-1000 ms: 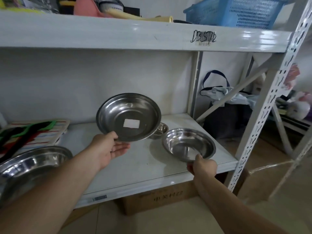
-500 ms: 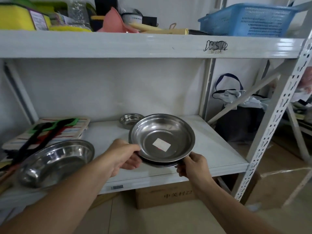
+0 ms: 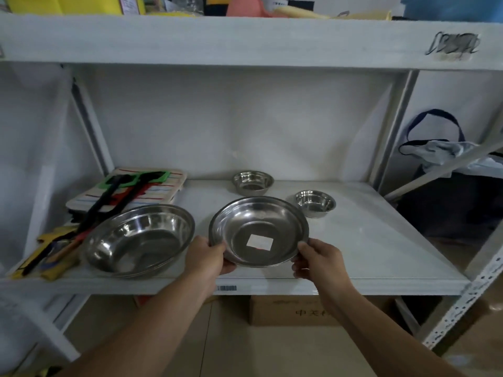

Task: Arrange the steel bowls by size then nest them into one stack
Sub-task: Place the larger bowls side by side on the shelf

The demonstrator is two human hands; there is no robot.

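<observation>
Steel labelled bowl (image 3: pixel 258 231) | left hand (image 3: pixel 206 255), right hand (image 3: pixel 319 258) fingers clamped on rim

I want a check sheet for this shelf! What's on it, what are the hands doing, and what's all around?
Surface: white shelf, middle level of a metal rack.
Job's things: big bowl at left; stickered bowl in the middle, held at its rim; two small bowls, one at the back, one at the right. All apart, not nested.
Clutter: striped board with black, green and red tools lying on it, far left.
Grippers: left hand and right hand both grip the stickered bowl.
Cables: nothing seen.
Surroundings: cardboard box on the floor below; dark bag to the right; top shelf crowded.
</observation>
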